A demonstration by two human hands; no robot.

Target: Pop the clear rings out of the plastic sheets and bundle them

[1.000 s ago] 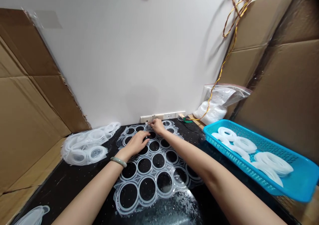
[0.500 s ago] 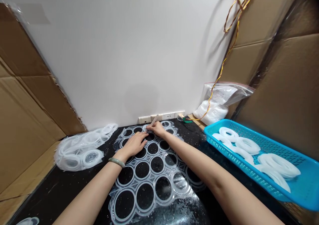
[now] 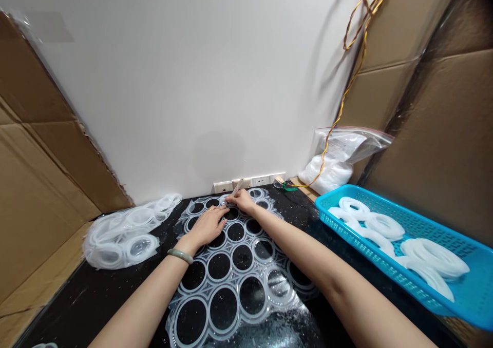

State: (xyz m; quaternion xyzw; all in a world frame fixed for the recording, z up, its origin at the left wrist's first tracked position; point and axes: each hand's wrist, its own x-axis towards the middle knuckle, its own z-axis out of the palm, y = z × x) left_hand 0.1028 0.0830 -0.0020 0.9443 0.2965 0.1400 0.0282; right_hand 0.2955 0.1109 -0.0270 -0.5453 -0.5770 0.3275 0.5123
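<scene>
A translucent white sheet of joined rings (image 3: pixel 234 266) lies flat on the black tabletop (image 3: pixel 92 296). My left hand (image 3: pixel 206 226), a green bangle on its wrist, presses flat on the sheet's far part with the fingers spread. My right hand (image 3: pixel 242 200) is pinched around a thin pale tool (image 3: pixel 236 188) at the sheet's far edge, close to the wall. The two hands nearly touch.
A heap of loose white rings (image 3: pixel 127 232) lies to the left. A blue basket (image 3: pixel 400 245) holding white rings stands on the right, with a plastic bag (image 3: pixel 339 158) behind it. Cardboard panels stand on both sides. A yellow cord (image 3: pixel 358 55) hangs down the wall to a socket strip (image 3: pixel 250 181).
My left hand has slid slightly toward the far edge, closer to the right hand. The view has shifted a little to the right and up.
</scene>
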